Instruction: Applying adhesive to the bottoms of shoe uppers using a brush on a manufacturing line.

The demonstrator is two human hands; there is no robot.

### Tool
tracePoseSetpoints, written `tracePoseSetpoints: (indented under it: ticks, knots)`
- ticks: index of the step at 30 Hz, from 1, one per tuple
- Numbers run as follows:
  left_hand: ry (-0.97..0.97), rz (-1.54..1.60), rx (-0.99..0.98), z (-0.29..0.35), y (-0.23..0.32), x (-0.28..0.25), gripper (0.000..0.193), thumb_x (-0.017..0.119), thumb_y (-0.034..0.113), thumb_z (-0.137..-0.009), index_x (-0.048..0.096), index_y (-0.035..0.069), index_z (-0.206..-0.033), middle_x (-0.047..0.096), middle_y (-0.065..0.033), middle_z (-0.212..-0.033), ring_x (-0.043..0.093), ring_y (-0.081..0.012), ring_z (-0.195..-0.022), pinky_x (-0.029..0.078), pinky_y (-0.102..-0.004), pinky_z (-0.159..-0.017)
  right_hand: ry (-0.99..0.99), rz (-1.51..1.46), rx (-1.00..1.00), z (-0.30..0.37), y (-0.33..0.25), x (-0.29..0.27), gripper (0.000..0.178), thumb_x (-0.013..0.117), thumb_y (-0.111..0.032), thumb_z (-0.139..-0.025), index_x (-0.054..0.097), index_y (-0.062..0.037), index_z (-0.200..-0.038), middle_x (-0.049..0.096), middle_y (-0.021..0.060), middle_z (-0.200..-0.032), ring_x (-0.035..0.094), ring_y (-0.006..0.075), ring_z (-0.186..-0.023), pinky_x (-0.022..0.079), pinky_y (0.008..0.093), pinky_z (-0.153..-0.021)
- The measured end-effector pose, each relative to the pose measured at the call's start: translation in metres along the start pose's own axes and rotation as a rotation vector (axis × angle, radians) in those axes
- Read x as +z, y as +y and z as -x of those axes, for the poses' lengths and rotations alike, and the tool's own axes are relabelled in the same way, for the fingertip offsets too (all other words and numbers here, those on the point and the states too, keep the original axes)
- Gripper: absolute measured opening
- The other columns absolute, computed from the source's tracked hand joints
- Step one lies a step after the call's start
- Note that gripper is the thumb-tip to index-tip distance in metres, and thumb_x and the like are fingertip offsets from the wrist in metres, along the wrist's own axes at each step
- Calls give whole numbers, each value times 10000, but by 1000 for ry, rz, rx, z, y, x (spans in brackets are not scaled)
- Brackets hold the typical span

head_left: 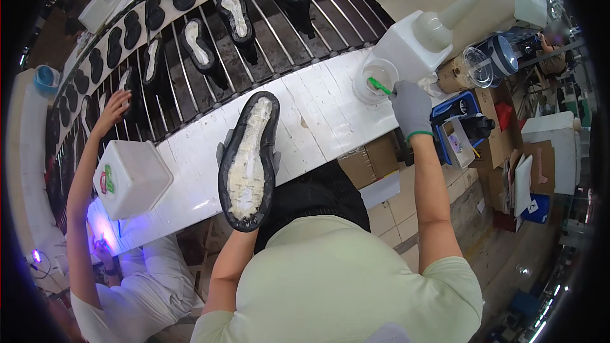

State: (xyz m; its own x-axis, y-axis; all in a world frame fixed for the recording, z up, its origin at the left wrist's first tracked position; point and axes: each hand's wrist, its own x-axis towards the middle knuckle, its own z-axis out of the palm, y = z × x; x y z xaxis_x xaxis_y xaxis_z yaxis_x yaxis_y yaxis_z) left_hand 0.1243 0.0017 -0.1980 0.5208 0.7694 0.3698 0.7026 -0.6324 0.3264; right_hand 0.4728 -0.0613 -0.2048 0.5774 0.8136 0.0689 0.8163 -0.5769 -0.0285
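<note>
white tabletop [330, 105], rod conveyor [273, 36] behind. your left fingers [277, 162]: clasping one black shoe [249, 159], pale underside up, over the near edge; your right hand [412, 108]: fingers pinching a green tool [379, 85] in a clear cup [365, 94].

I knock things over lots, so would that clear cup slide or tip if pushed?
The clear cup probably feels light: its walls look thin. It might slide, since the white tabletop looks smooth. The right hand holds the green stick in it, so a sideways tug could tip it.
</note>
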Motion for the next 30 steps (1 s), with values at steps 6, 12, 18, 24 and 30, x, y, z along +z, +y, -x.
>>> tracePoseSetpoints:
  ticks: [6,12,18,24,30]
  knots:
    - [-16,-64,-54,15,3,1,519,651,250,-877,511,133,-1363,581,-43,-1326,462,-255,-1287,159,-519,-1172,-195,-700,133,1,37,9,226,700,-251,-808,713,-26,-795,675,109,-702,595,189,-577,453,313,-534]
    - [-121,9,-210,28,-3,2,545,638,296,-894,483,140,-1392,553,-44,-1362,432,-277,-1315,133,-559,-1166,-313,-1530,500,30,30,30,240,583,-207,-953,653,4,-1043,629,20,-782,468,17,-510,296,145,-427]
    - [-133,37,-90,11,8,-16,677,638,333,-836,427,92,-1432,418,-112,-1475,342,-300,-1385,155,-436,-1178,-507,-1971,344,13,11,10,335,540,-206,-970,587,30,-1205,614,27,-831,447,23,-550,287,149,-430]
    - [46,567,-91,6,12,14,668,779,197,-781,470,9,-1343,509,-139,-1344,511,-249,-1222,388,-353,-1051,-443,-1583,-21,28,-58,-67,314,616,-59,-842,660,24,-1142,665,47,-899,528,59,-676,385,193,-592]
    - [285,617,-84,28,-5,53,731,786,221,-775,403,19,-1363,486,-176,-1314,494,-311,-1200,387,-433,-1025,-619,-1240,-284,78,-113,-81,262,722,55,-694,750,-3,-948,669,65,-795,583,97,-703,424,219,-612]
